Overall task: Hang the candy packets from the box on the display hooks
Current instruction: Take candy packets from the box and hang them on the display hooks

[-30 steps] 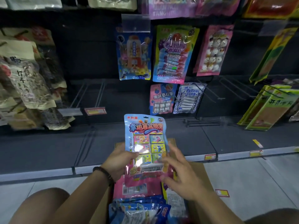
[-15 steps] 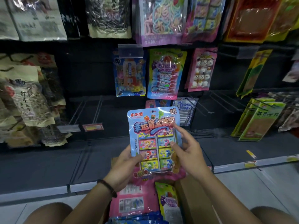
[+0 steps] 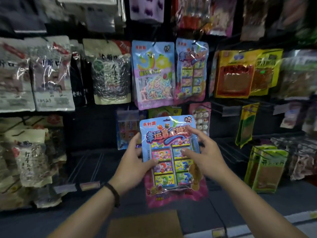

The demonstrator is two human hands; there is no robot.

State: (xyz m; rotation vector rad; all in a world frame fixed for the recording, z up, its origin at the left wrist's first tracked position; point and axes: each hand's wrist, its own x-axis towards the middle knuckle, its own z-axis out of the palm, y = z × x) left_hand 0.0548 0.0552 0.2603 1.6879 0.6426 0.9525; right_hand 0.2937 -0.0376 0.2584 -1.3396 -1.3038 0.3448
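I hold a blue and pink candy packet (image 3: 169, 157) upright in front of the display. My left hand (image 3: 135, 162) grips its left edge, thumb on the front and fingers behind. My right hand (image 3: 205, 155) holds the right edge, its fingers spread over the front. A matching packet (image 3: 191, 69) hangs on a hook above, to the right of a noodle-candy packet (image 3: 153, 74). Only a brown flap of the cardboard box (image 3: 144, 224) shows at the bottom.
Dark seed bags (image 3: 109, 73) and pale snack bags (image 3: 51, 74) hang on the left. Yellow and red packs (image 3: 235, 74) hang on the right, green packs (image 3: 265, 167) lower down. Bare wire hooks (image 3: 229, 152) stick out beside my right hand. A grey shelf base (image 3: 274, 200) runs below.
Both hands have lifted the packet from above the box up to the hanging rows. The view has tilted upward, so the box has dropped almost out of sight.
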